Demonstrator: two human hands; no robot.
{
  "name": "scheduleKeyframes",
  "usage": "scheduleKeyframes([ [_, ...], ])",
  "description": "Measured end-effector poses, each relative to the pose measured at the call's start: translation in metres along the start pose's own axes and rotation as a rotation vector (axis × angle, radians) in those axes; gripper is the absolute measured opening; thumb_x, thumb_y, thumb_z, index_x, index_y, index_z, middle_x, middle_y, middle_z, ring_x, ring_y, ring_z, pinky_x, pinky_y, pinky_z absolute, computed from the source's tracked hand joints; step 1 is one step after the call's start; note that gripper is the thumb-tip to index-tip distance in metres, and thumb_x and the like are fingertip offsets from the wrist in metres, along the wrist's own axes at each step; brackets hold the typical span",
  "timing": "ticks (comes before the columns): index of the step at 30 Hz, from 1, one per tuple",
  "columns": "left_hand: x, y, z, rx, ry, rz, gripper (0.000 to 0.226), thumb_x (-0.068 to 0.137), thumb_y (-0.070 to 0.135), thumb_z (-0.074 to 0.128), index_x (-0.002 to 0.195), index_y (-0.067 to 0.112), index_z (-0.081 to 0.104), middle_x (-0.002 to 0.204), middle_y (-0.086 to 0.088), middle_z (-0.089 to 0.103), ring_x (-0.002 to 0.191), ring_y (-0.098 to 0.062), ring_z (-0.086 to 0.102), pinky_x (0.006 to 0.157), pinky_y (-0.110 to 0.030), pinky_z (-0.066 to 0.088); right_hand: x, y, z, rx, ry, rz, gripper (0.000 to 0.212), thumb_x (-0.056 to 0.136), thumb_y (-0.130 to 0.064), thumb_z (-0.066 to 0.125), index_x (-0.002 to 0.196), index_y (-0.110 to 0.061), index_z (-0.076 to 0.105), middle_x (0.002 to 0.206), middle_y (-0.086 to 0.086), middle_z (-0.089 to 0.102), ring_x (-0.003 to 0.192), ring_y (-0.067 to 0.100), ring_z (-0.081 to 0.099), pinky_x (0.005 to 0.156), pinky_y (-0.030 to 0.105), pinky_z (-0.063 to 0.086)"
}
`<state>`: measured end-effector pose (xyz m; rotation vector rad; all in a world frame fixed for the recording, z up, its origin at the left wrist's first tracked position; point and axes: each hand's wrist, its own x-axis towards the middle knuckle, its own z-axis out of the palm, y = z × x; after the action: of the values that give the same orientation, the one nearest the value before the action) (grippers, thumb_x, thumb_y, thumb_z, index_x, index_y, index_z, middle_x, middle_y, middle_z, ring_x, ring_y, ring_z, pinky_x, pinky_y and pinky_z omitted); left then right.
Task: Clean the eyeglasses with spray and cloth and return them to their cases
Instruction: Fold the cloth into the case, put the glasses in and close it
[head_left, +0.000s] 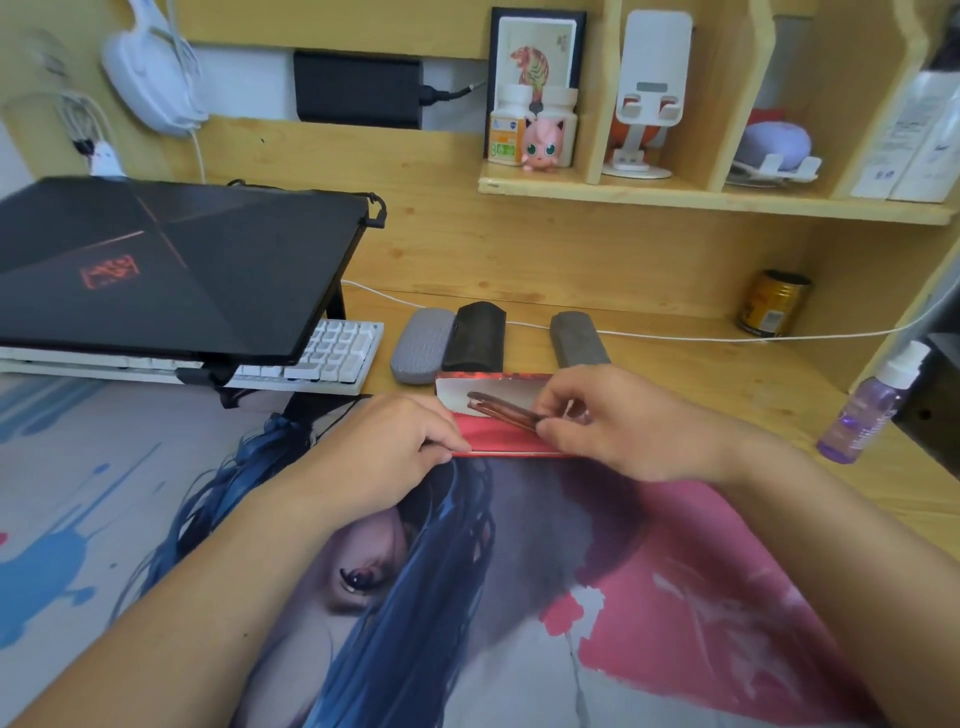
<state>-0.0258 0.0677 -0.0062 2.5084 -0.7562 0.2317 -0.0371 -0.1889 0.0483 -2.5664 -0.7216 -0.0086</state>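
At twelve o'clock from the person, an open red case (506, 436) lies on the desk mat (675, 597). Left hand (395, 447) pinches its near edge; right hand (618, 421) grasps folded brown eyeglasses (501, 410) over it.

No wording is showing clearly enough to read. The laptop lid (171, 260) at the table's left edge is bearing a red emblem, its characters blurred. Labels on the spray bottle (866, 415), the can (773, 305) and the pill bottle (508, 127) are staying illegible.
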Motion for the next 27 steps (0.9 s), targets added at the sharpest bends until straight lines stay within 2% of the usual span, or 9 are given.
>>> scheduleKeyframes([
  [5, 0.000, -0.003, -0.006, -0.046, -0.005, -0.029, 0.025, 0.091, 0.010, 0.072, 0.108, 0.027, 0.080, 0.103, 0.020, 0.071, 0.098, 0.004, 0.062, 0.088, -0.006, 0.042, 0.030, -0.012, 0.004, -0.180, -0.172, 0.028, 0.021, 0.097, -0.033, 0.059, 0.090, -0.016, 0.068, 0.092, 0.000, 0.071, 0.087, 0.018, 0.063, 0.082, 0.040, 0.050],
  [9, 0.001, -0.003, -0.008, -0.036, -0.009, -0.022, 0.025, 0.093, 0.012, 0.070, 0.107, 0.030, 0.079, 0.102, 0.020, 0.069, 0.097, 0.000, 0.062, 0.089, -0.019, 0.047, 0.037, -0.013, -0.002, -0.043, -0.265, 0.110, 0.022, 0.099, -0.028, 0.060, 0.089, -0.011, 0.069, 0.085, 0.005, 0.070, 0.074, 0.019, 0.060, 0.071, 0.032, 0.048],
  [11, 0.001, -0.002, -0.008, -0.014, 0.000, -0.018, 0.025, 0.094, 0.013, 0.069, 0.107, 0.032, 0.079, 0.102, 0.020, 0.068, 0.097, 0.000, 0.061, 0.084, -0.012, 0.044, 0.041, -0.014, -0.005, -0.003, -0.292, 0.148, 0.024, 0.100, -0.027, 0.060, 0.084, -0.011, 0.067, 0.069, -0.003, 0.058, 0.059, 0.008, 0.047, 0.057, 0.023, 0.038],
  [13, 0.000, -0.002, -0.008, -0.002, 0.018, -0.024, 0.026, 0.095, 0.014, 0.067, 0.108, 0.033, 0.078, 0.100, 0.022, 0.066, 0.094, 0.001, 0.058, 0.074, -0.001, 0.036, 0.047, -0.012, -0.009, 0.020, -0.299, 0.184, 0.027, 0.100, -0.025, 0.060, 0.082, -0.006, 0.066, 0.065, -0.004, 0.049, 0.059, 0.009, 0.041, 0.056, 0.025, 0.033],
  [17, -0.001, 0.001, -0.007, 0.002, 0.047, -0.039, 0.023, 0.096, 0.018, 0.066, 0.108, 0.035, 0.077, 0.102, 0.023, 0.064, 0.090, 0.005, 0.053, 0.075, 0.003, 0.032, 0.060, -0.011, -0.006, -0.150, -0.208, 0.199, 0.026, 0.096, -0.021, 0.060, 0.076, -0.007, 0.068, 0.059, -0.004, 0.055, 0.056, 0.011, 0.047, 0.061, 0.030, 0.043],
  [19, -0.001, 0.001, -0.004, -0.034, 0.019, -0.031, 0.023, 0.096, 0.017, 0.066, 0.109, 0.033, 0.076, 0.103, 0.022, 0.063, 0.091, 0.004, 0.055, 0.080, -0.004, 0.037, 0.060, -0.011, 0.001, -0.380, -0.039, 0.163, 0.021, 0.094, -0.023, 0.059, 0.079, -0.018, 0.072, 0.067, -0.003, 0.065, 0.073, 0.019, 0.061, 0.070, 0.034, 0.052],
  [22, 0.000, -0.002, -0.002, -0.055, -0.003, -0.038, 0.024, 0.096, 0.016, 0.066, 0.110, 0.033, 0.076, 0.104, 0.021, 0.062, 0.093, 0.000, 0.056, 0.086, -0.018, 0.043, 0.054, -0.009, 0.008, -0.540, 0.167, 0.058, 0.024, 0.097, -0.036, 0.052, 0.092, -0.025, 0.073, 0.085, 0.003, 0.072, 0.091, 0.031, 0.061, 0.075, 0.039, 0.052],
  [25, 0.001, -0.003, -0.002, -0.054, 0.009, -0.041, 0.025, 0.096, 0.014, 0.064, 0.109, 0.032, 0.075, 0.104, 0.020, 0.063, 0.092, 0.000, 0.056, 0.085, -0.017, 0.041, 0.045, -0.004, 0.009, -0.435, 0.054, -0.017, 0.036, 0.093, -0.055, 0.048, 0.095, -0.029, 0.071, 0.088, -0.006, 0.071, 0.088, 0.023, 0.063, 0.074, 0.040, 0.051],
  [27, 0.001, -0.004, -0.002, -0.051, 0.014, -0.039, 0.024, 0.096, 0.014, 0.065, 0.109, 0.032, 0.075, 0.102, 0.022, 0.062, 0.092, 0.002, 0.056, 0.085, -0.017, 0.042, 0.043, -0.003, 0.011, -0.498, -0.005, -0.061, 0.031, 0.092, -0.052, 0.052, 0.100, -0.028, 0.070, 0.094, -0.006, 0.069, 0.093, 0.022, 0.062, 0.076, 0.042, 0.052],
])
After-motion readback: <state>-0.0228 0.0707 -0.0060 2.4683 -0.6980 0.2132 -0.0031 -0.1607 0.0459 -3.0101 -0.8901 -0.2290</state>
